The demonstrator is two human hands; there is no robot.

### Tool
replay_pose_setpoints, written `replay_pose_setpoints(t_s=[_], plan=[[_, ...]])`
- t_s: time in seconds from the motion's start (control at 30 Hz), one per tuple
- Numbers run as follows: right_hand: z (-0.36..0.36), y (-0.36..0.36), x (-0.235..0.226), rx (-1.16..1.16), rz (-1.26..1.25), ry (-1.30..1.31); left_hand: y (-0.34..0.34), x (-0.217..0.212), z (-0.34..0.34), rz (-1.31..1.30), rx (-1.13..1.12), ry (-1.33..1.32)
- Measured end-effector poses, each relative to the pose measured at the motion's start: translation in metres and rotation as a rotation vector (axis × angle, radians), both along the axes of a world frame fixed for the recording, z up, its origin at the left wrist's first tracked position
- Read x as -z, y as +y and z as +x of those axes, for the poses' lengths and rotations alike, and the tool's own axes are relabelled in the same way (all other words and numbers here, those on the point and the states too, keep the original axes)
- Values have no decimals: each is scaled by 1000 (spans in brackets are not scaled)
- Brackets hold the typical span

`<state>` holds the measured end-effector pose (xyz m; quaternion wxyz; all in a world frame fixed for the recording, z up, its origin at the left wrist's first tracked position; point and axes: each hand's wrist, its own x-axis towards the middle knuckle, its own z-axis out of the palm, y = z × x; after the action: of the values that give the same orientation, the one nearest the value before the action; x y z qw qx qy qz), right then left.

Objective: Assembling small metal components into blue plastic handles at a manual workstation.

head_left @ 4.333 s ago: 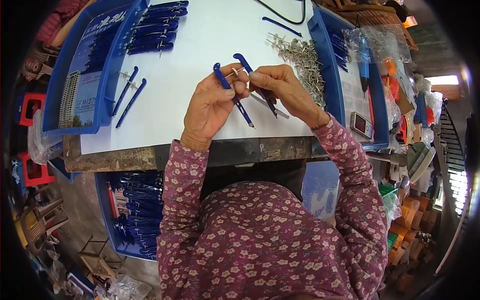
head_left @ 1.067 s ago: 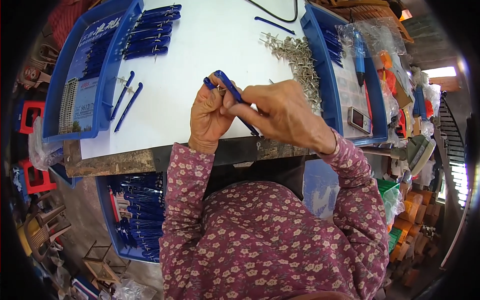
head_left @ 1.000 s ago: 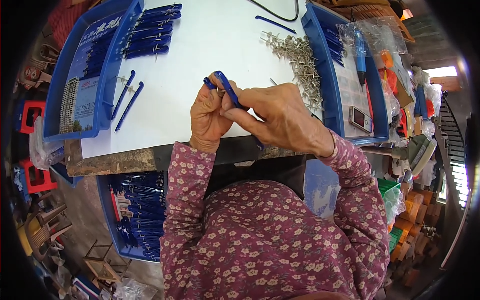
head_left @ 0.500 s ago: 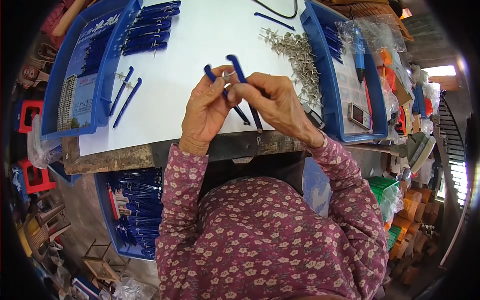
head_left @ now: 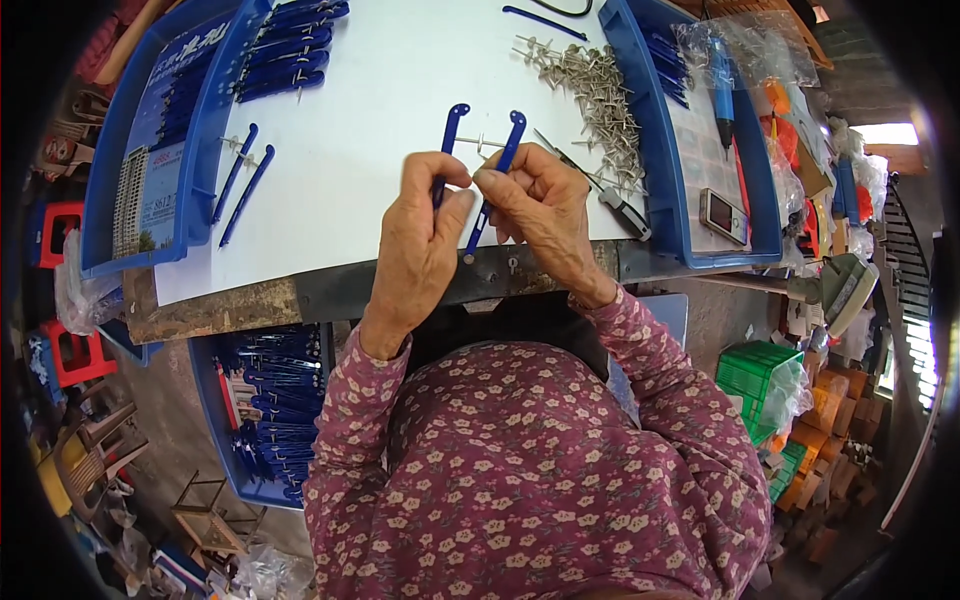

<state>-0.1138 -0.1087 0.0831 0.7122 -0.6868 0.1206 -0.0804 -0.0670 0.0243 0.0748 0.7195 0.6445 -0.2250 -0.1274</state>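
Note:
Over the near part of the white-covered table, my left hand (head_left: 418,235) is closed on a slim blue bar (head_left: 450,135) with a hooked, rounded top. My right hand (head_left: 540,208) pinches a second blue bar (head_left: 511,135) of the same shape. Between the two bars, close to their upper ends, spans a thin metal pin (head_left: 481,142) with a crosspiece; whether it is fixed in either bar I cannot tell. The fingertips of both hands nearly meet below the pin. Two more blue bars (head_left: 247,195) with metal pins lie to the left.
A heap of metal pins (head_left: 600,100) lies at the right, near a long-bladed tool (head_left: 625,212) with a grey handle. Blue trays flank the table: a left tray (head_left: 205,170) and a right tray (head_left: 672,190) containing a phone (head_left: 722,216). Blue bars (head_left: 290,50) are stacked far left.
The two bars were tilted with their lower ends crossing my fingers; now they stand farther apart, nearly parallel. My right hand has shifted slightly left, uncovering the grey-handled tool.

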Motion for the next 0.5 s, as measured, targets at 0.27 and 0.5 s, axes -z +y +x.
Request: replay_pose_setpoints(t_s=[0.27, 0.5], plan=[[-12, 5, 7, -134, 133, -12, 22, -7, -2, 421, 249, -359], [-29, -2, 6, -287, -92, 66, 55, -14, -6, 729, 371, -542]])
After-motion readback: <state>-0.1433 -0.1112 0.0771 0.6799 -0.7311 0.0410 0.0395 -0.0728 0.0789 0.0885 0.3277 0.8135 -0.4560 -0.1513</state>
